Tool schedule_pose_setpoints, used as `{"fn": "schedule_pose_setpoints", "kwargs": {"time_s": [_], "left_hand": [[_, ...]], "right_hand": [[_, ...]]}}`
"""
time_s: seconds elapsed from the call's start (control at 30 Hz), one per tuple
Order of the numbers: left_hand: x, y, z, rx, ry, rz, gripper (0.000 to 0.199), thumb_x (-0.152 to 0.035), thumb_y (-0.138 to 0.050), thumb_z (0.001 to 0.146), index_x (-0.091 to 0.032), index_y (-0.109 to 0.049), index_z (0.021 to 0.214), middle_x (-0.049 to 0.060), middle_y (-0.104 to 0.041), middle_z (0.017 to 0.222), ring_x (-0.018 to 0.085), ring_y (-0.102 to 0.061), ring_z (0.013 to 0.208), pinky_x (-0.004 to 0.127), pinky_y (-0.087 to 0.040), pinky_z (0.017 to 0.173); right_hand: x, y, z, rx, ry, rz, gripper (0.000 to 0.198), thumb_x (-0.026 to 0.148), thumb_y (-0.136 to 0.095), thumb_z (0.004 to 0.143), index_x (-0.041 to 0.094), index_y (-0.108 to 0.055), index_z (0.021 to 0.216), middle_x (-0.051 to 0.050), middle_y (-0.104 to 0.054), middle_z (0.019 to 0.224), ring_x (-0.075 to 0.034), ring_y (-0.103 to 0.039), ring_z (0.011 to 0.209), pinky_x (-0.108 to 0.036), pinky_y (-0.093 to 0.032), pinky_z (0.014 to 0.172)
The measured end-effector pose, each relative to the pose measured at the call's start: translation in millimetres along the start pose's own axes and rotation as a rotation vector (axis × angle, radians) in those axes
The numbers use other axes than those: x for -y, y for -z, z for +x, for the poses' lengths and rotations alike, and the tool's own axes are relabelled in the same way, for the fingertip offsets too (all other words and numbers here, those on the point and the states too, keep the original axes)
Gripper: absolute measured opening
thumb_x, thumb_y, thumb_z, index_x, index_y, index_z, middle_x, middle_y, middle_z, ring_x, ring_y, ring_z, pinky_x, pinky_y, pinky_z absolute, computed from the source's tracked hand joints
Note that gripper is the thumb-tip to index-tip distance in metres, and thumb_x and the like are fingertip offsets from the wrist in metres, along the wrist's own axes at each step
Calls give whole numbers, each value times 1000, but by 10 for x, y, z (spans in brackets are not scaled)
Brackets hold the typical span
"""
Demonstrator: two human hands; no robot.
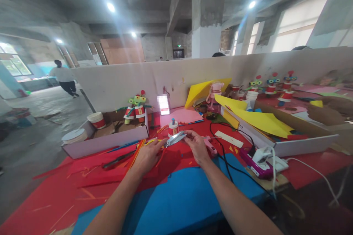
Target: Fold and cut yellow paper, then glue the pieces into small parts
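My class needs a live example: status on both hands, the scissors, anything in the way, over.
Left hand gripping scissors. Right hand at their tips. Close by: cup figure just beyond; pink glue gun beside right hand.

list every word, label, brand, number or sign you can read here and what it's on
None can be read for certain.
Cup figure behind the scissors: label with marks, too small to read.
Cup figure in the left box: label with marks, too small to read.
Green sign on the far side of the room: too small to read.
Purple power strip: pale marks, too blurred to read.
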State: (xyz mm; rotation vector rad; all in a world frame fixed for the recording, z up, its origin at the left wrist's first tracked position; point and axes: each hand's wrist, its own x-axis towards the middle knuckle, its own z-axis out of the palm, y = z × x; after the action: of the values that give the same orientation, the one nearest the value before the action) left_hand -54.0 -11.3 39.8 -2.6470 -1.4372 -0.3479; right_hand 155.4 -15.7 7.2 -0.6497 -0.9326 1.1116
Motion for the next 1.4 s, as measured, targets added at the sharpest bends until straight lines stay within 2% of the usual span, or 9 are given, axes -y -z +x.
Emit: {"fn": "schedule_pose_setpoints", "kwargs": {"time_s": [0.4, 0.83, 1.07, 1.4], "left_hand": [[-3, -8, -6, -2, -13, -6, 56, -12, -46, 81, -30, -47, 134, 7, -64, 115, 23, -62, 100, 28, -48, 76], [-23, 4, 9, 14, -13, 4, 57, -10, -43, 82, -29, -47, 135, 7, -65, 115, 24, -62, 103, 32, -49, 79], [-45, 25, 13, 30, -3, 2, 57, -7, -43, 81, -27, -47, 134, 7, -65, 116, 23, -61, 107, 32, -48, 85], [-8, -18, 16, 25, -12, 25, 57, -9, -43, 81, -28, -48, 134, 7, -65, 118, 24, -62, 104, 31, -49, 80]], "right_hand": [[-24, 14, 9, 13, -3, 12, 24, 32, -76, 65, 22, -64, 83, 0, -70, 82, -19, -66, 79, -36, -55, 79], [4, -1, -11, 31, 1, 8, 23, 34, -75, 66, 22, -63, 82, 0, -69, 83, -19, -65, 81, -35, -55, 79], [-46, 41, 15, 36, 3, -9, 24, 33, -75, 67, 21, -62, 84, 0, -70, 86, -18, -65, 83, -34, -54, 79], [-57, 42, 12, 31, -6, 6, 23, 32, -75, 67, 22, -63, 84, -1, -70, 88, -19, -65, 84, -35, -54, 78]]}}
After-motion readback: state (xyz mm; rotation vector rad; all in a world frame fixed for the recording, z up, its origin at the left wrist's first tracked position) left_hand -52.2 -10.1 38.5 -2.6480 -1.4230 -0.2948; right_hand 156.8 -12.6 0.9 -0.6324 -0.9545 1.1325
